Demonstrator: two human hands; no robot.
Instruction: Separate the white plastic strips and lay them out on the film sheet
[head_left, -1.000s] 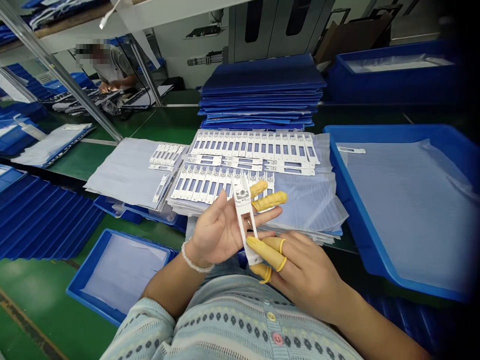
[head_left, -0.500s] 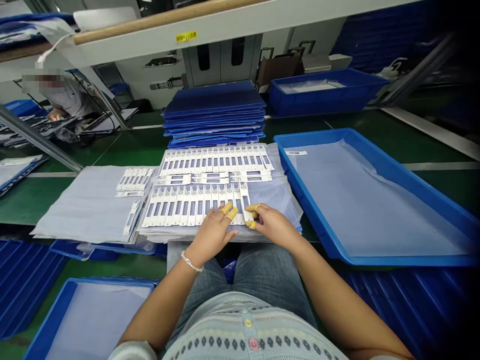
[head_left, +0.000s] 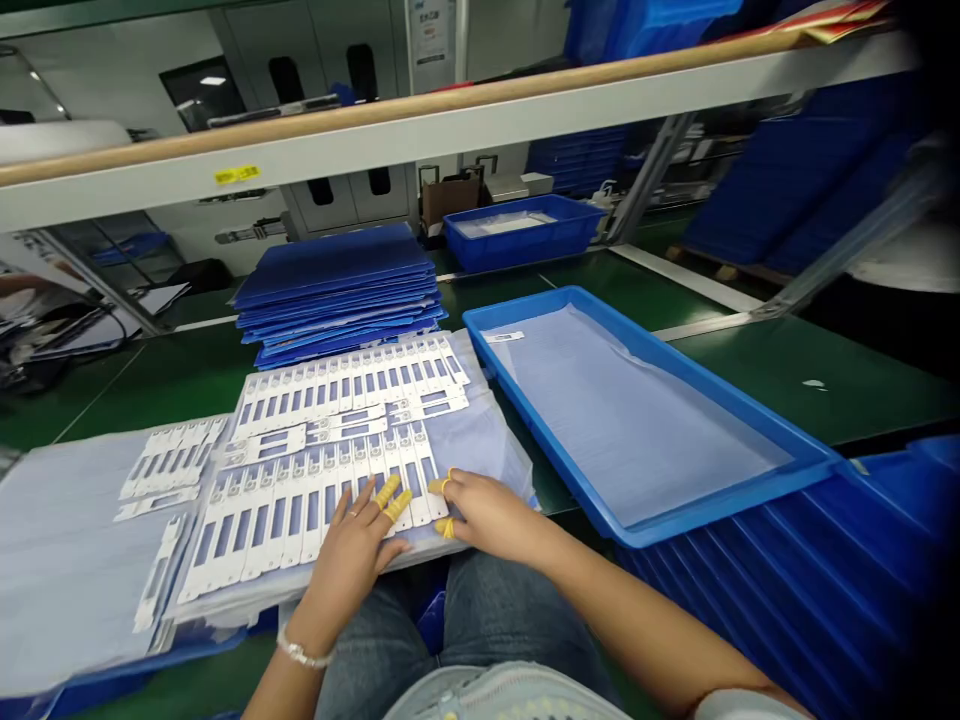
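- Since these white slotted plastic frames look thin, flat fingertips seem the gentlest way to handle them; they lie in rows at 12 o'clock from the lap, on a pale plastic sheet.
- Left hand sits open on the row, yellow finger cots on, holding nothing that I can see.
- Right hand curls at the row's end, can't tell if it's pinching a frame.
- Blue tray at 2 o'clock, blue corrugated boards stacked further out at 12.

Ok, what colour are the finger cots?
Yellow; the finger cots show best in the head view.
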